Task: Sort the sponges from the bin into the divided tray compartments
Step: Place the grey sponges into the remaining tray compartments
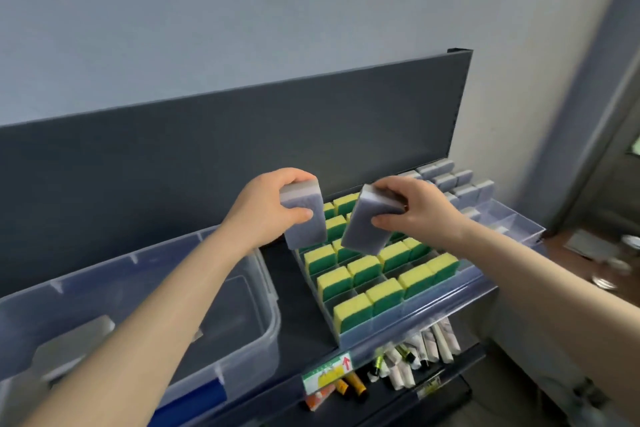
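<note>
Forearms reach in from the bottom of the frame over a clear bin (274, 312) at lower left. Something grey and blurry sits in it, maybe one more sponge, can't say for sure.

Left grip (266, 211) pinches a grey sponge (306, 222), thumb across the front and fingers curled over the top. Right grip (415, 215) pinches a second grey sponge (363, 225) the same way, tilted. Both hang mid-frame, just above the yellow-green sponges (363, 270) standing in the divided tray (415, 319).

The sorted grey ones (446, 180) stand at the tray's upper-right end, with bare compartments beside them.

My worry is that both sponges are over the wrong section. If a soft sponge squishes out of a pinch, it lands among the yellow-green rows. Stuffing two in at once could also knock over neighbours or catch on a divider.
</note>
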A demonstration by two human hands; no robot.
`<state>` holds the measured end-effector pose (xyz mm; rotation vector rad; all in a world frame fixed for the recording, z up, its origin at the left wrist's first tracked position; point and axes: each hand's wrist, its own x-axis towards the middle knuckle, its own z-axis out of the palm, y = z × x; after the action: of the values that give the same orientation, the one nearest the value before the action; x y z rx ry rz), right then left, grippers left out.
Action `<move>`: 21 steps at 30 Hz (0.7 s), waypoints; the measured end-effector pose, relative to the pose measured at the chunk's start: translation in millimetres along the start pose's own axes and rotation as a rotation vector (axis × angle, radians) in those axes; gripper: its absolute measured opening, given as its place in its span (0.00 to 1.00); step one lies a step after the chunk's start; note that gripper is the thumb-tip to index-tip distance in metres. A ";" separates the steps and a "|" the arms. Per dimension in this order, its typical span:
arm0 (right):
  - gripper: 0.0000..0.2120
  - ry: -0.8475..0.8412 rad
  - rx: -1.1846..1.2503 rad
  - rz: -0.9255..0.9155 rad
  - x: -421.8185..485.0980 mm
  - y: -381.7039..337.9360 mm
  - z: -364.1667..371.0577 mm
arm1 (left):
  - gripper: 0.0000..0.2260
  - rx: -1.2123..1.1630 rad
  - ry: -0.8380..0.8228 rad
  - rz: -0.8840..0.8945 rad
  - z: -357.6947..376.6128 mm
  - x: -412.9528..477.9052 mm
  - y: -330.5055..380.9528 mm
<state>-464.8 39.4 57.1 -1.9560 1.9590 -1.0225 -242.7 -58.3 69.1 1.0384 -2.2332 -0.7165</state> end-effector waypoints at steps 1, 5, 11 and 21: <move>0.18 -0.001 0.004 0.006 -6.3 10.7 -8.3 | 0.20 0.003 -0.005 0.005 11.1 1.2 9.4; 0.18 0.002 -0.012 0.029 -29.9 47.6 -39.5 | 0.20 0.004 -0.024 0.021 54.1 8.3 39.4; 0.21 0.052 -0.023 0.125 -75.7 116.9 -93.5 | 0.21 -0.016 -0.046 0.060 132.1 21.1 91.5; 0.21 0.149 0.027 0.230 -97.8 181.9 -134.9 | 0.21 -0.019 -0.113 0.101 197.6 58.6 132.4</move>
<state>-678.9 155.9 19.5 -1.6346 2.1737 -1.1531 -474.7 13.0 35.9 0.8883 -2.3518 -0.7676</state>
